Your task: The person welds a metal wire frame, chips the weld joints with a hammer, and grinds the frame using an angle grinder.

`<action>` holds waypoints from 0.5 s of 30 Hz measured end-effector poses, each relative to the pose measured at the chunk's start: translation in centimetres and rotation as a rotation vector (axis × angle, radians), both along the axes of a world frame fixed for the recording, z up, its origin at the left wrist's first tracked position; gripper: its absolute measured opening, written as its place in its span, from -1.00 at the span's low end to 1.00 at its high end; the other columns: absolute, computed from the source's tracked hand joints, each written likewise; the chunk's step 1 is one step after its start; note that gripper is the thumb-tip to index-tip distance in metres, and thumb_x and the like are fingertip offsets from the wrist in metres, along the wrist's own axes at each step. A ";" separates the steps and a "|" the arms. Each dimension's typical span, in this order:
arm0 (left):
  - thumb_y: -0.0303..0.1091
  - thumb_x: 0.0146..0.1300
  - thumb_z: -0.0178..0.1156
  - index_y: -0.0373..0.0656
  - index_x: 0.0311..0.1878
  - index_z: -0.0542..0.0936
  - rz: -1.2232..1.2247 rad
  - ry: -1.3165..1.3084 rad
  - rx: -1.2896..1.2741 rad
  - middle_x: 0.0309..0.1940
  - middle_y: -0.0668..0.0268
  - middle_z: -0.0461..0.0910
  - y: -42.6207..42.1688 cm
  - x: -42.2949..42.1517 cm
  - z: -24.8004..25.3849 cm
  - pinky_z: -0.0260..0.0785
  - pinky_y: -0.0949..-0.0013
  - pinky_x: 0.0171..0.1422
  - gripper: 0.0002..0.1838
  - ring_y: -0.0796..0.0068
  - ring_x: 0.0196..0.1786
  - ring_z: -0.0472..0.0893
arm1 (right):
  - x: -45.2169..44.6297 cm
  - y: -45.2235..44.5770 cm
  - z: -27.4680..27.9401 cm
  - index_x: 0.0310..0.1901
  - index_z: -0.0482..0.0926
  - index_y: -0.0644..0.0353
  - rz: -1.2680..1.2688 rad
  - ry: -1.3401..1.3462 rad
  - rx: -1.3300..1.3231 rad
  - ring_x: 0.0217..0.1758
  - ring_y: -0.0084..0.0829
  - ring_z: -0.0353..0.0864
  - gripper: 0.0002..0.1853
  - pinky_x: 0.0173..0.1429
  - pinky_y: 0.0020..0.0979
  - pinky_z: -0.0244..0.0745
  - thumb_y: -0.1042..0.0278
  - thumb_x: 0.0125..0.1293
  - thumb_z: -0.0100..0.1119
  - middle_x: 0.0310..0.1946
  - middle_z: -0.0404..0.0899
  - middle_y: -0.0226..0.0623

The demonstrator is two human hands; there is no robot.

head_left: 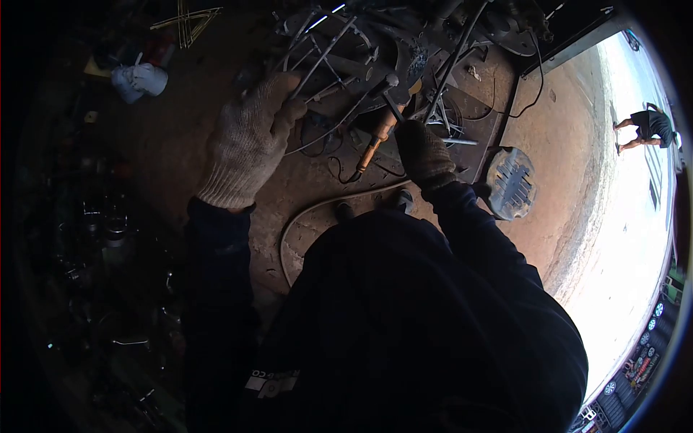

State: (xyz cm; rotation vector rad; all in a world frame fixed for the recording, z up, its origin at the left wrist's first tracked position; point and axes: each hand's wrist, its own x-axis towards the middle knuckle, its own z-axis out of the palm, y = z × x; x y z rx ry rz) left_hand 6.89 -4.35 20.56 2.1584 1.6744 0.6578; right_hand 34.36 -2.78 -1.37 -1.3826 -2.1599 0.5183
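Note:
My left hand [253, 137], in a grey knit glove, is closed on a thin metal rod [323, 58] that slants up into a heap of metal parts. My right hand [424, 155], in a darker glove, grips a hammer [385, 86] by its handle. The hammer's head is up near the parts, left of the hand. Just beneath the hammer lies an orange angle grinder [380, 138] with a dark cord at its lower end. Most fingers of my right hand are hard to make out in the shadow.
A hose [307, 211] curves over the floor before my feet. Right of my right hand is a slotted, worn stool seat [511, 184]. White containers [139, 79] stand at upper left, and dark metal parts [108, 224] at left. Another person [650, 128] is outside in bright light.

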 end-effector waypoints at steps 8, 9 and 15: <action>-0.31 0.37 0.28 -0.17 0.07 0.62 0.046 -0.100 0.095 -0.23 0.19 0.69 0.0 -0.1 -0.7 0.61 0.34 -0.12 -0.73 0.31 -0.18 0.73 | -1.5 0.3 2.6 0.10 0.51 0.18 0.013 0.070 -0.177 -0.04 0.00 0.63 -0.71 -0.03 -0.10 0.53 0.24 0.47 0.03 -0.13 0.61 -0.08; -0.31 0.37 0.27 -0.17 0.07 0.62 0.094 -0.163 0.021 -0.21 0.20 0.70 0.0 0.0 -0.5 0.61 0.34 -0.08 -0.74 0.32 -0.16 0.72 | -1.5 0.5 3.0 0.10 0.51 0.18 0.015 0.077 -0.178 -0.04 0.00 0.63 -0.71 -0.03 -0.10 0.53 0.24 0.47 0.03 -0.13 0.61 -0.08; -0.27 0.33 0.32 -0.21 0.10 0.62 -0.033 0.168 0.323 0.16 0.05 0.56 0.8 -1.0 -0.1 0.59 0.28 0.10 -0.66 0.27 0.12 0.64 | -1.4 0.9 4.1 0.16 0.48 0.12 -0.033 0.013 -0.255 -0.08 0.04 0.66 -0.67 -0.07 -0.06 0.54 0.20 0.46 0.04 -0.10 0.64 -0.03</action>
